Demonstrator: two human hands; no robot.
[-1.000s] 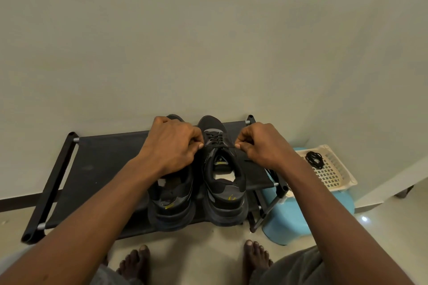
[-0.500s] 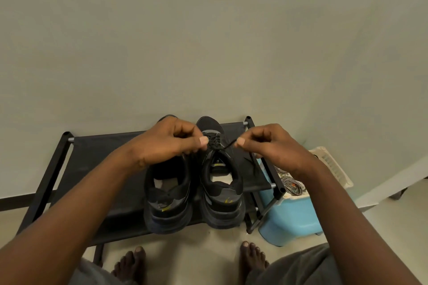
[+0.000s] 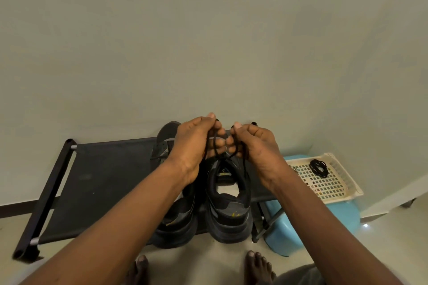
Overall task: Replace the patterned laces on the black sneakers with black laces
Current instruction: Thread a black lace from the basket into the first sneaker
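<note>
Two black sneakers stand side by side on a black shoe rack, heels toward me. The right sneaker has a black lace running up from its eyelets. My left hand and my right hand are raised above its tongue, each gripping one end of that lace, palms turned toward me. The left sneaker lies mostly under my left forearm; only its toe and heel show. A coiled spare black lace lies in a cream basket to the right.
The basket sits on a blue plastic stool beside the rack. A plain wall rises right behind the rack. My bare feet are on the tiled floor in front. A bit of patterned lace peeks at the basket's left rim.
Both hands have lifted from the tongue of the right sneaker, turned palms up and drawn the black lace ends upward. The camera has shifted slightly, showing the basket again.
</note>
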